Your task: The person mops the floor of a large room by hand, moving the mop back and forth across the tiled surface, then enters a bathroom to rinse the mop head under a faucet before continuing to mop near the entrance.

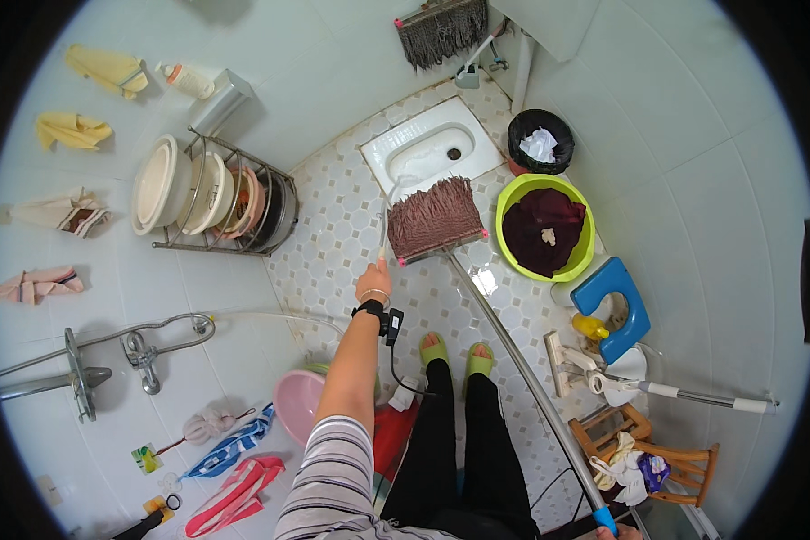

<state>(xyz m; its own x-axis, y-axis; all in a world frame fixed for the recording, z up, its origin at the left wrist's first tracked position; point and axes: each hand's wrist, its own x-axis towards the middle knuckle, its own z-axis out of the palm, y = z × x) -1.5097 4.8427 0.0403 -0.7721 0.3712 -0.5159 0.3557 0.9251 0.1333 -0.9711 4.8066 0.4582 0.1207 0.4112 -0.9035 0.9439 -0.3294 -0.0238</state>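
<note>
A brown fringed mop is hovering tilted just near the far white squat pan, its long metal handle slanting to the near right.

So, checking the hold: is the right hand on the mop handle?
Touching. The head view shows the right hand closed round the mop handle's blue end.

A mop with a brownish-mauve fringe and a pink edge has a silver handle ending in a blue grip, above a floor of white tiles with small grey diamonds. At the floor's right edge a lime-green basin holds dark maroon cloth beside a black bin, a blue stool and a yellow bottle. The sleeve is striped grey and white, the slippers are light green, and a pink basin sits at the floor's left edge.
</note>
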